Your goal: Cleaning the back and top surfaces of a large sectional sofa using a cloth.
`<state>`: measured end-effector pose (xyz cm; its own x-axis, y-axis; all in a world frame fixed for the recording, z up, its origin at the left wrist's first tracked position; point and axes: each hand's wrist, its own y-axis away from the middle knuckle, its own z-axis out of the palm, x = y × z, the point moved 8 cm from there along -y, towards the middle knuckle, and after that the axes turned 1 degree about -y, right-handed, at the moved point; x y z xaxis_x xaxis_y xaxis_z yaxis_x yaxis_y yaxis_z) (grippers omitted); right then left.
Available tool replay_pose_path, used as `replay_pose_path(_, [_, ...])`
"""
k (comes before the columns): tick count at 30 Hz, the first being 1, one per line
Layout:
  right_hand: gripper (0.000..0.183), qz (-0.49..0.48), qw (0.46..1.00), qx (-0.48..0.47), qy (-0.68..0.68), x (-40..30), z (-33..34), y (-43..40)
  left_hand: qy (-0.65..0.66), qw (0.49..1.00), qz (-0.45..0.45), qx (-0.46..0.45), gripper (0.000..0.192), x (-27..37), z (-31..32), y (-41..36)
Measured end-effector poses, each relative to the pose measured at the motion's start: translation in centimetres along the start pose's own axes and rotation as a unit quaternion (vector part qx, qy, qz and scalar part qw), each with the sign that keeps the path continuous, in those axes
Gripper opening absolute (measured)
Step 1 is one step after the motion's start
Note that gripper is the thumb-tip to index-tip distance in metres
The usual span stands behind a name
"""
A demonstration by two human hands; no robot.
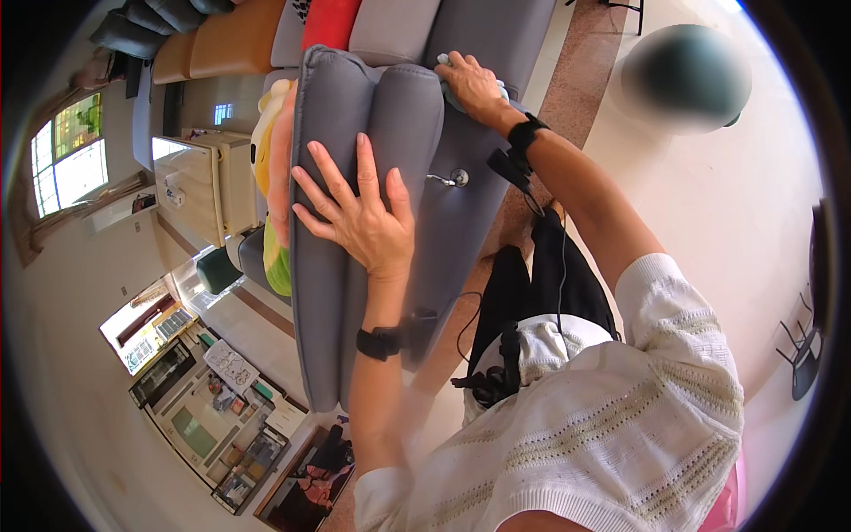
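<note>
My left hand (372, 229) lies flat with spread fingers on the grey padded back (405, 113) of a sofa. It holds nothing. Farther up, my right hand (475, 86) presses a pale, bunched cloth (503, 91) against the sofa, by the end of that padded part. Most of the cloth is hidden under the palm and fingers. Between my two arms, a small chrome lever (457, 177) sticks out from the sofa's smooth grey outer panel (459, 226). A plush toy (269, 153) in yellow, pink and green shows past the far edge of the back.
Grey seat sections (392, 30), a red cushion (330, 23) and a tan section (233, 40) extend beyond. A low cream table (226, 179) stands left. A blurred dark green round object (685, 80) rests on the pale floor. A cable (564, 266) hangs by my legs.
</note>
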<state>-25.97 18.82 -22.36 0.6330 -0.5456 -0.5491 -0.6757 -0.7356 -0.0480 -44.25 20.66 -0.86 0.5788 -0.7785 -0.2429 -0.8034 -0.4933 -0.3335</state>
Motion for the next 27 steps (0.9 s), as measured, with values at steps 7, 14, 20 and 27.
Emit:
replay_pose_path(7, [0.023, 0.014, 0.999, 0.033, -0.025, 4.0, -2.9, 6.2, -0.003, 1.0, 0.001, 0.008, 0.041, -0.3, 0.0, 0.2])
replay_pose_path(14, [0.023, 0.172, 0.982, 0.059, -0.048, 8.2, -3.9, 12.5, -0.001, 1.0, 0.003, 0.007, 0.041, 0.2, -0.2, 0.3])
replay_pose_path(20, [0.018, 0.098, 0.993, 0.041, -0.047, 5.1, -3.6, 9.1, -0.006, 1.0, 0.006, -0.002, 0.043, -0.4, 0.1, 0.5])
replay_pose_path(27, [0.014, 0.038, 0.998, -0.013, -0.052, -0.6, 1.4, 1.1, -0.012, 1.0, 0.004, 0.009, 0.041, -0.2, -0.3, 0.3])
